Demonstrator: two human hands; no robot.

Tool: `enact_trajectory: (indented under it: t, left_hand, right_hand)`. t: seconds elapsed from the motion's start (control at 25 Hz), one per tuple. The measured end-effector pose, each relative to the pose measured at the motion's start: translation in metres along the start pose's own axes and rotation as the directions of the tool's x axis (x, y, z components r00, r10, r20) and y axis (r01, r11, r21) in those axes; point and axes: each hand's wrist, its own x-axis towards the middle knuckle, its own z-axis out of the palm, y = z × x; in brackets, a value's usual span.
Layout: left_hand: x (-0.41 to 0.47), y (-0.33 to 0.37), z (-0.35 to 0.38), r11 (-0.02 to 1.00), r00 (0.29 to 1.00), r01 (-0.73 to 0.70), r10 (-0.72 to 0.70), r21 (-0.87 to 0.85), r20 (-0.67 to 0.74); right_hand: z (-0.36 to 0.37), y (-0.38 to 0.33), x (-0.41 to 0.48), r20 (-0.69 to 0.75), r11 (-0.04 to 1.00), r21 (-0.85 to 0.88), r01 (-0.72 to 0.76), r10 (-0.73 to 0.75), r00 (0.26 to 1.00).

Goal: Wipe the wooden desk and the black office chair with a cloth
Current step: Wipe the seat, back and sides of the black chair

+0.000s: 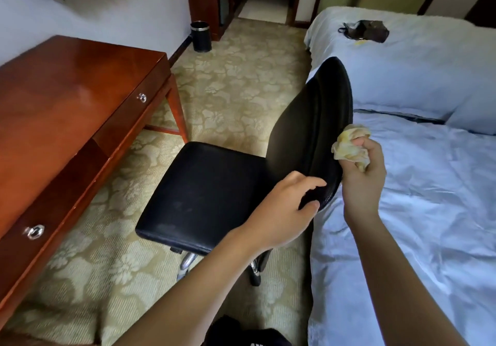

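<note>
- Patterned carpet point(236, 82) carries the chair point(204, 190), which stands between the worktop point(67, 90) on the left and the bed point(429, 184) on the right.
- Its backrest point(316, 120) leans with the long axis running away from the person. The rear edge faces the bed.
- The cloth point(349, 147) sits just beside that rear edge, and I cannot tell whether they touch.
- The right hand point(362, 179) is nearer the backrest, forearm over the bed, fingers curled tight round the bunched cloth.
- The left hand point(284, 209) holds nothing, thumb and fingers spread loosely at the backrest's lower edge, probably to steady it.
</note>
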Motion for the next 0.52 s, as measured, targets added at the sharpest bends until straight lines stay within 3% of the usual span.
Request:
enact_trajectory:
  t: [0.2, 0.32, 0.52]
  left_hand:
    - [0.051, 0.016, 0.005, 0.999, 0.998, 0.014, -0.012, 0.03, -0.056]
    - [0.096, 0.032, 0.011, 0.994, 0.996, 0.058, -0.051, 0.095, -0.077]
    - [0.178, 0.055, 0.024, 0.865, 0.945, 0.325, -0.284, 0.381, -0.161]
  right_hand:
    - [-0.01, 0.01, 0.039, 0.024, 0.94, 0.215, -0.265, 0.266, 0.964]
    - [-0.006, 0.015, 0.09, 0.121, 0.892, 0.281, -0.355, 0.334, 0.935]
    - [0.007, 0.024, 0.185, 0.296, 0.86, 0.265, -0.435, 0.357, 0.886]
